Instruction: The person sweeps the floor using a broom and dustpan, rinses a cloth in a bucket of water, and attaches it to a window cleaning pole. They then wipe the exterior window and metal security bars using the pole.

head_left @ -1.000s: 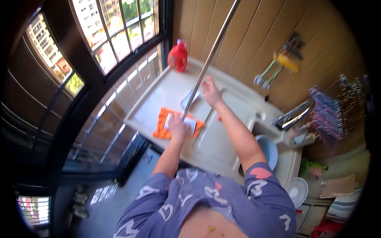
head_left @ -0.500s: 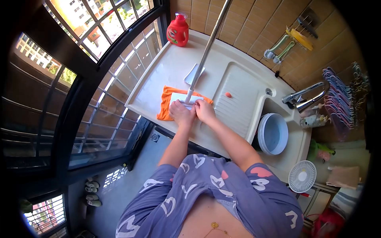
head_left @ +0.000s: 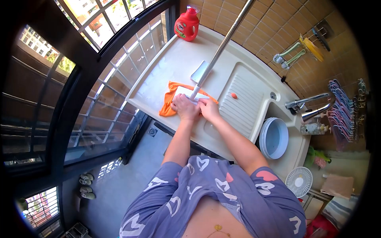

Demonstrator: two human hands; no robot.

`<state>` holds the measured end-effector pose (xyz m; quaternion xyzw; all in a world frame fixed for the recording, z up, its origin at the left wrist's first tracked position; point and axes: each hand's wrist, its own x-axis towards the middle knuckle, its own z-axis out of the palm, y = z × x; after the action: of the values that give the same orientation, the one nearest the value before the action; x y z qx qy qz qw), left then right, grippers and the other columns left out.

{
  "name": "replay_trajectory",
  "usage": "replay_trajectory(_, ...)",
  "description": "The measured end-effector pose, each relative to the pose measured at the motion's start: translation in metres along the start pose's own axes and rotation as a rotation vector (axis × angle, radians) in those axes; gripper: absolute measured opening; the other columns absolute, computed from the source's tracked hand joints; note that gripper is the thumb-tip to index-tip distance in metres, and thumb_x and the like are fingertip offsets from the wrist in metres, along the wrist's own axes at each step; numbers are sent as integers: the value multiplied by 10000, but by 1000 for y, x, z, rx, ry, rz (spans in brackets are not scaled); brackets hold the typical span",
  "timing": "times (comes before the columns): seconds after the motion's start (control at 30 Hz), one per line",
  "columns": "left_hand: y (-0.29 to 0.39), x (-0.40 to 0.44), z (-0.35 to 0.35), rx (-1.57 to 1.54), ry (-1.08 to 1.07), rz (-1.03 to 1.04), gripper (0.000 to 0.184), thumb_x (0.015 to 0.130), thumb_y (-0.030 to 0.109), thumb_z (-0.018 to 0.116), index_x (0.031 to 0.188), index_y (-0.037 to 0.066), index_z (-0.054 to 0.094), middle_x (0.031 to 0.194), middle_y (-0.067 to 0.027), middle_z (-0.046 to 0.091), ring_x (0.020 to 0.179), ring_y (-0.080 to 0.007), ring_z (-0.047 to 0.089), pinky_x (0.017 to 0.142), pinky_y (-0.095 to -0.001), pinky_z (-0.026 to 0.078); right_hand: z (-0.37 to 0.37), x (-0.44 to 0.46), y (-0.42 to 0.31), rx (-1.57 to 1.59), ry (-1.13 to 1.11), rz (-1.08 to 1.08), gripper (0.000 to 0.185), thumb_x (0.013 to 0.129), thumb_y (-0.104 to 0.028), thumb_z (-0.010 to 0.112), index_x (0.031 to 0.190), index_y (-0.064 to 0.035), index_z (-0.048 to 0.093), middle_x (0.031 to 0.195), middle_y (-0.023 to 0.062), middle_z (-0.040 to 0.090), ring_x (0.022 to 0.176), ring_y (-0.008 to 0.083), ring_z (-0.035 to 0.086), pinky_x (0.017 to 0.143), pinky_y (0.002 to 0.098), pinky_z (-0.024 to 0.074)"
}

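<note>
A flat mop's white head (head_left: 203, 95) lies on an orange cloth (head_left: 168, 104) at the counter's near side. Its metal pole (head_left: 222, 44) slants up and away to the right. My left hand (head_left: 185, 108) is closed over the near left edge of the mop head, fingers bent on it. Beside it, touching or nearly so, my right hand (head_left: 209, 109) pinches at the near right edge. What lies between those right fingertips is hidden. The cloth sticks out on the left, wrinkled, with a narrow strip on the right.
A white dish (head_left: 198, 71) sits behind the mop head. The red detergent bottle (head_left: 186, 24) stands at the far corner. On the ribbed sink board (head_left: 246, 104) lies a small orange-red object (head_left: 234, 95). Right of it are a basin (head_left: 274, 139) and a faucet (head_left: 313, 104).
The whole view has shifted slightly, and the pole leans further right. Left of the mop head, the cloth looks more bunched and narrower. Both hands stay at the mop head's near edge.
</note>
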<state>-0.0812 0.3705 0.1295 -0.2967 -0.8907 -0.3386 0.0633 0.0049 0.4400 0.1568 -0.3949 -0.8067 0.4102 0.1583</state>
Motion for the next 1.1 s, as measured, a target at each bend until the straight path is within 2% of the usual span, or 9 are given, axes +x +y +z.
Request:
replay_trajectory(0.3,-7,7,-29,-90,-93,79,696,604,410,771,1105,10,498,1139,-148,516,1154,-322,452,963,-494,284,-35,23,33,-346,244,14,424,869,-289,652,1206,-43,581,1254,204,539,1045,361,594,910,422,479)
replay_trajectory(0.43,-22,3,-49,-162,-166,131,733,654,465,780,1178,24,520,1170,-136,530,1176,-303,456,981,-487,267,-53,28,27,-307,-53,261,432,845,-364,680,1136,-54,600,1068,178,635,978,345,623,841,430,509)
replay_trajectory(0.53,-49,47,-47,-270,-114,132,642,744,413,735,1214,28,528,1158,-160,559,1120,-324,512,946,-447,366,-53,44,27,-266,-203,295,387,849,-342,685,1109,-65,611,915,143,669,883,294,656,791,396,513)
replay_trajectory(0.6,-53,89,-40,-390,-84,131,566,772,367,716,1200,36,554,1152,-168,578,1097,-327,539,926,-437,412,-52,59,26,-267,-41,191,404,855,-285,665,1194,-84,573,1043,137,651,984,307,631,812,390,509)
replay_trajectory(0.73,-38,159,-20,-80,-484,369,341,799,237,653,1130,155,658,1165,-123,621,1067,-312,586,903,-438,480,-53,96,-5,-440,241,-100,422,873,-179,593,1285,-117,520,1195,124,599,1097,326,581,922,409,466)
replay_trajectory(0.8,-41,167,2,79,-714,485,305,784,211,627,1080,221,699,1149,-74,635,1075,-295,591,920,-448,477,-58,123,-15,-879,250,-717,448,894,-145,517,1340,-157,486,1277,110,546,1177,335,530,1019,440,390)
replay_trajectory(0.9,-29,169,6,152,-850,470,273,781,210,622,1038,215,714,1108,-72,639,1075,-286,591,913,-448,477,-49,166,19,-1023,-16,-589,405,905,-167,482,1305,-191,539,1209,53,589,1208,288,498,1018,509,352)
replay_trajectory(1.03,-20,175,-2,220,-1017,527,230,785,209,608,984,178,719,1087,-82,633,1066,-285,594,915,-434,474,-83,192,19,-985,78,-75,311,886,-212,542,1185,-138,577,1173,81,589,1108,273,536,925,486,419)
replay_trajectory(1.1,-20,176,-3,225,-1068,592,215,800,207,596,972,111,684,1037,-113,652,1015,-299,615,889,-420,487,-82,179,20,-878,184,-76,305,879,-228,570,1167,-129,575,1158,96,587,1106,284,536,911,473,436)
